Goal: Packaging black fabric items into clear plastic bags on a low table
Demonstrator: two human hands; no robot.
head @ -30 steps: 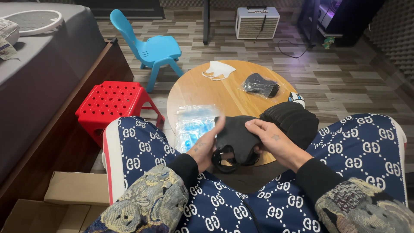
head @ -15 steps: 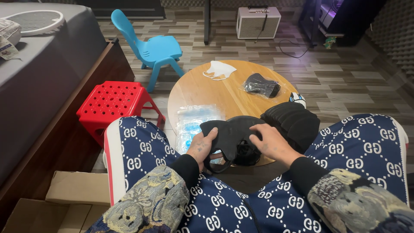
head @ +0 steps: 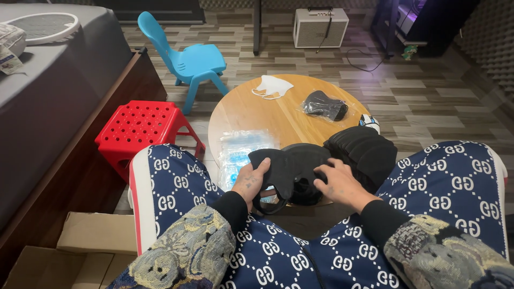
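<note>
Leftmost, a grey bed [head: 59, 91] runs along the edge, with one red plastic stool [head: 142, 126] and one blue child's chair [head: 187, 59] beside it. Next comes the left hand [head: 250, 182], palm turned inward, its fingers [head: 262, 167] clenched on the edge of a black face mask [head: 286, 168] held over the near rim of the round wooden tabletop [head: 251, 109]. Just behind that hand lies a clear plastic packet [head: 238, 150], flat and bluish. Farther back sit one white mask [head: 272, 86] and one black mask sealed in a clear wrapper [head: 324, 105]. The right hand [head: 340, 184] lies palm down, fingers spread and pressing the same black face mask. Beyond it rises a stack of black masks [head: 361, 152], too many to count.
</note>
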